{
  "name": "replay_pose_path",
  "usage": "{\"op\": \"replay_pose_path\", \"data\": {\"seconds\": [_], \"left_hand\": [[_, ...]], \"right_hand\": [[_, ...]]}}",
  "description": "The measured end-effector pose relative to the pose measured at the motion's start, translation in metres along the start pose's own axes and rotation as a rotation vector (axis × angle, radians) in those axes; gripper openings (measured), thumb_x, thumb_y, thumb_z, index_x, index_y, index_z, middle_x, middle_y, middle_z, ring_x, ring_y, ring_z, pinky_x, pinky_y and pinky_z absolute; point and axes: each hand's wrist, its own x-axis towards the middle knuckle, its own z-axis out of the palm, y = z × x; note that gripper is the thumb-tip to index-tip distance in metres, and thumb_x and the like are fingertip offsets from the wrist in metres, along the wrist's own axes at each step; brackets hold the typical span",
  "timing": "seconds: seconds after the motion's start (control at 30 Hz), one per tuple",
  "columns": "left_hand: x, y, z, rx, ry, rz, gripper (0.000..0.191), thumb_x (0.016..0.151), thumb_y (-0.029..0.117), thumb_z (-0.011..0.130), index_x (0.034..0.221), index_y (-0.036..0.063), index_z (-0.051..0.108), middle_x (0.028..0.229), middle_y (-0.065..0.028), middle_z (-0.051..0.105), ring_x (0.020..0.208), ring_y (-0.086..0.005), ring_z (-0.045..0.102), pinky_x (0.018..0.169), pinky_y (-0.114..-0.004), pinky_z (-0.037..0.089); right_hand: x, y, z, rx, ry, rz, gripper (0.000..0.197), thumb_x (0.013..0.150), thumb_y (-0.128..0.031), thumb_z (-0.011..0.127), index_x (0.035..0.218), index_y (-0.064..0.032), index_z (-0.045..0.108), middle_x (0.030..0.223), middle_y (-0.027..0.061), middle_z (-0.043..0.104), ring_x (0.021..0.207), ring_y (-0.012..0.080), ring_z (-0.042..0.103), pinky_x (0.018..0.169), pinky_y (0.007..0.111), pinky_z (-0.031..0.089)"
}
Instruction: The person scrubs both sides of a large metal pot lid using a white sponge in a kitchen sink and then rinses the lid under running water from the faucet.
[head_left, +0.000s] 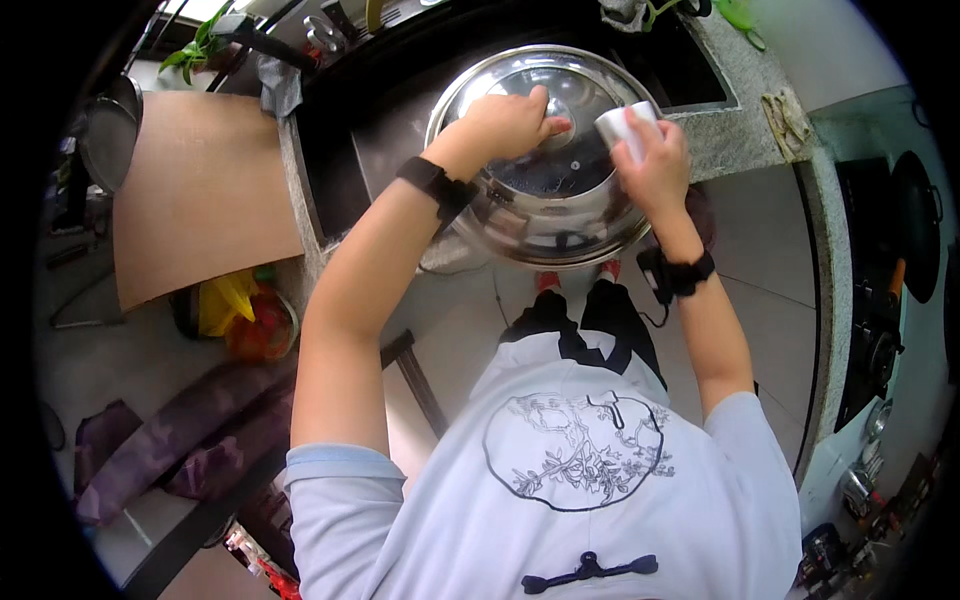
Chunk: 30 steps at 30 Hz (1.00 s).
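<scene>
A large round metal lid with a glass centre (525, 180) is held up over the front edge of the sink and counter. My left hand (517, 124) grips the knob at the middle of the lid, its fingers closed around it. A white sponge or block (626, 127) is in my right hand (651, 161), against or just above the right part of the lid's rim. Whether it touches the metal cannot be told. Black bands circle both wrists.
A dark sink (405, 142) with a stone counter edge (742, 139) lies beyond. Left are a brown board (202, 195), a grey cloth (280, 86) and a yellow bag (229, 300). Right are a folded cloth (784, 127), a gas stove (870, 330) and a dark wok (915, 225).
</scene>
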Motion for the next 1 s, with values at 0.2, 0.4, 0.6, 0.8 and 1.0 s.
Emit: {"op": "replay_pose_path", "data": {"seconds": [0.2, 0.4, 0.6, 0.8, 1.0], "left_hand": [[0.001, -0.006, 0.008, 0.034, 0.012, 0.014, 0.054, 0.089, 0.051, 0.034, 0.095, -0.0008, 0.044, 0.07, -0.0205, 0.061, 0.069, -0.0368, 0.06, 0.063, -0.045, 0.045], [0.015, -0.014, 0.019, 0.104, -0.002, -0.03, 0.06, 0.088, 0.055, 0.032, 0.103, -0.0018, 0.047, 0.078, -0.0154, 0.065, 0.077, -0.0321, 0.063, 0.07, -0.042, 0.047], [0.006, 0.001, 0.006, 0.071, -0.054, -0.052, 0.06, 0.088, 0.054, 0.032, 0.104, -0.0017, 0.045, 0.079, -0.017, 0.064, 0.077, -0.0323, 0.063, 0.071, -0.042, 0.046], [0.001, 0.003, 0.001, 0.006, -0.012, -0.043, 0.054, 0.09, 0.051, 0.033, 0.099, -0.0015, 0.043, 0.075, -0.0233, 0.061, 0.073, -0.0396, 0.06, 0.067, -0.044, 0.046], [0.0, 0.004, 0.005, 0.076, -0.038, -0.101, 0.057, 0.089, 0.052, 0.032, 0.103, -0.0022, 0.044, 0.079, -0.0173, 0.064, 0.077, -0.0317, 0.063, 0.073, -0.04, 0.046]], "right_hand": [[-0.057, -0.052, -0.004, 0.097, -0.162, -0.474, 0.049, 0.059, -0.02, 0.064, 0.108, -0.0166, 0.058, 0.094, 0.0143, 0.05, 0.087, 0.0273, 0.05, 0.074, 0.039, 0.037], [-0.028, 0.014, 0.007, 0.101, 0.113, 0.221, 0.038, 0.062, -0.018, 0.062, 0.1, -0.0162, 0.061, 0.094, 0.0153, 0.05, 0.085, 0.0281, 0.05, 0.076, 0.039, 0.038], [-0.061, -0.024, -0.006, 0.127, -0.19, -0.52, 0.046, 0.059, -0.021, 0.063, 0.106, -0.0196, 0.061, 0.094, 0.0125, 0.049, 0.093, 0.0271, 0.048, 0.078, 0.039, 0.037], [0.023, 0.083, 0.036, 0.25, -0.034, 0.284, 0.039, 0.076, -0.027, 0.059, 0.112, -0.0126, 0.057, 0.1, 0.0203, 0.053, 0.091, 0.0341, 0.051, 0.079, 0.039, 0.043], [-0.023, 0.07, 0.034, 0.295, 0.094, 0.199, 0.046, 0.073, -0.028, 0.059, 0.117, -0.0147, 0.052, 0.102, 0.0203, 0.049, 0.094, 0.0347, 0.048, 0.081, 0.04, 0.041]]}}
